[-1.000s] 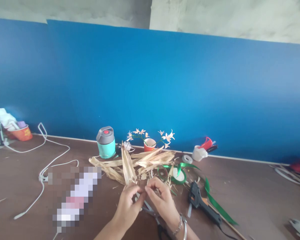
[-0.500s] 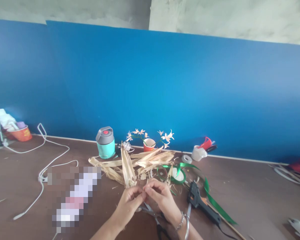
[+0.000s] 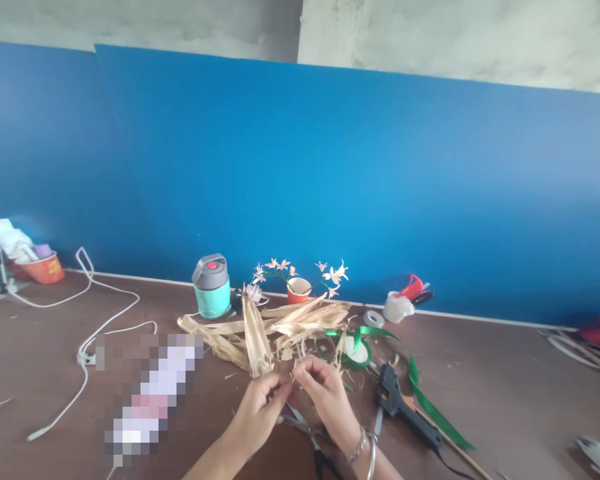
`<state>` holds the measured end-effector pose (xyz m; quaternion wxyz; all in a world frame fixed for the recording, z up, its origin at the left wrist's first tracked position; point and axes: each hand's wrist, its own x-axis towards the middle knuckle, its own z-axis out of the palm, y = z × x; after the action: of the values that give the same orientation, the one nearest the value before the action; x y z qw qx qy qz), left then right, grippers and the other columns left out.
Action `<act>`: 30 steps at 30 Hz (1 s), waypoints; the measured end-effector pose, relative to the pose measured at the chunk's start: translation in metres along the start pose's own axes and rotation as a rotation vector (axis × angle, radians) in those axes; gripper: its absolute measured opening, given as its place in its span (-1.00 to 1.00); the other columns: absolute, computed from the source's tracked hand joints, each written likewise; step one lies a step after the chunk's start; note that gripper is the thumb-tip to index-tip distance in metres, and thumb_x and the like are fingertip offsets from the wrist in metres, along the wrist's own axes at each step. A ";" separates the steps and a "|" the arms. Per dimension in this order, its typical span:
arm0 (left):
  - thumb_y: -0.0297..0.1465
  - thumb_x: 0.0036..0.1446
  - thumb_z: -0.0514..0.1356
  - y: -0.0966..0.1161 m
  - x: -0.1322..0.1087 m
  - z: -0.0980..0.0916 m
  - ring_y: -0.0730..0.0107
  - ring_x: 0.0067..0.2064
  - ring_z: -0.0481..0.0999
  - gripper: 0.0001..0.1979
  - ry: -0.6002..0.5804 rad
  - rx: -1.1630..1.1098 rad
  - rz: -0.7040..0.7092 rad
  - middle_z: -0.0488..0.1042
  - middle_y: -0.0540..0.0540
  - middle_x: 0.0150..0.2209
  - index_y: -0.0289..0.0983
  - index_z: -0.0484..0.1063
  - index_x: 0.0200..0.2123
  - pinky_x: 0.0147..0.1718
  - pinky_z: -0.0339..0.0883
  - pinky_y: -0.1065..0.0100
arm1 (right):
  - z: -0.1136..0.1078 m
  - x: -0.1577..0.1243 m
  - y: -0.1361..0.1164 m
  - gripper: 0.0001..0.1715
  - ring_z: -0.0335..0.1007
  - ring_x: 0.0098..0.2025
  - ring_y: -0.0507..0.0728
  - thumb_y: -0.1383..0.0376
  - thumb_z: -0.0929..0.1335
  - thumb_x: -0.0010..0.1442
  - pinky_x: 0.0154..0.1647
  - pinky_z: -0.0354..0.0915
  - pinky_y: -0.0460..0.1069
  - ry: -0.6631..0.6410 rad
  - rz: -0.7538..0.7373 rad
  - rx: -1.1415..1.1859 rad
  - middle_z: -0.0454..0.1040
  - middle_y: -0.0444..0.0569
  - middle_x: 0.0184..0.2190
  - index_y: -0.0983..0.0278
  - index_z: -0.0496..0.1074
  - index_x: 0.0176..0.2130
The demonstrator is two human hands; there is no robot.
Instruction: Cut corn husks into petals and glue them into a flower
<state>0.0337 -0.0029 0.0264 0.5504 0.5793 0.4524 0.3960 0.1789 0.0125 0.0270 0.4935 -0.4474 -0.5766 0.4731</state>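
My left hand (image 3: pixel 263 408) and my right hand (image 3: pixel 325 393) meet low in the middle of the view, fingertips pinched together on a small pale husk piece that is too small to make out well. Just beyond them lies a pile of dried corn husks (image 3: pixel 275 325). Scissors (image 3: pixel 305 430) lie on the table under my hands. A roll of green ribbon (image 3: pixel 357 350) sits beside my right hand, with a loose green strip (image 3: pixel 433 407) trailing to the right. A black glue gun (image 3: pixel 405 408) lies right of my right wrist.
On the brown table (image 3: pixel 505 393) by the blue wall stand a teal flask (image 3: pixel 211 287), an orange cup with small paper flowers (image 3: pixel 299 279), a white tape roll (image 3: pixel 375 318) and a white cup (image 3: pixel 397 305). White cables (image 3: pixel 87 333) trail at left. A blurred-out object (image 3: pixel 150 390) lies front left.
Both hands have stayed together over the scissors, shifting slightly up toward the husk pile while the fingers work the small piece. Nothing else has moved.
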 end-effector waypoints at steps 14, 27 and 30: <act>-0.13 0.08 0.11 -0.004 0.002 0.002 0.53 -0.57 0.25 -0.65 0.038 -0.046 0.064 0.29 0.04 -0.60 -0.32 0.38 -0.50 -0.59 0.16 0.50 | -0.006 0.000 -0.008 -0.71 0.28 -0.43 0.03 0.12 0.40 0.01 -0.38 0.22 -0.09 -0.095 -0.009 0.036 0.38 -0.13 -0.47 0.27 0.48 -0.30; -0.08 -0.01 0.17 -0.014 0.006 0.006 0.53 -0.59 0.26 -0.61 0.020 -0.120 0.037 0.32 0.02 -0.61 -0.34 0.42 -0.48 -0.66 0.10 0.53 | 0.000 0.000 0.000 -0.71 0.18 -0.49 0.00 0.21 0.38 0.01 -0.45 0.14 -0.10 0.023 -0.114 -0.077 0.25 -0.18 -0.57 0.29 0.27 -0.60; -0.12 -0.02 0.20 -0.015 0.007 0.006 0.49 -0.58 0.30 -0.65 0.071 -0.099 0.107 0.37 0.01 -0.58 -0.34 0.46 -0.41 -0.63 0.16 0.50 | 0.001 0.000 -0.004 -0.73 0.17 -0.49 0.01 0.25 0.36 0.01 -0.43 0.14 -0.10 0.042 -0.144 -0.167 0.24 -0.18 -0.57 0.28 0.25 -0.60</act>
<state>0.0402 0.0021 0.0106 0.5400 0.5604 0.4199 0.4669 0.1778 0.0116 0.0311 0.4992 -0.4541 -0.6342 0.3772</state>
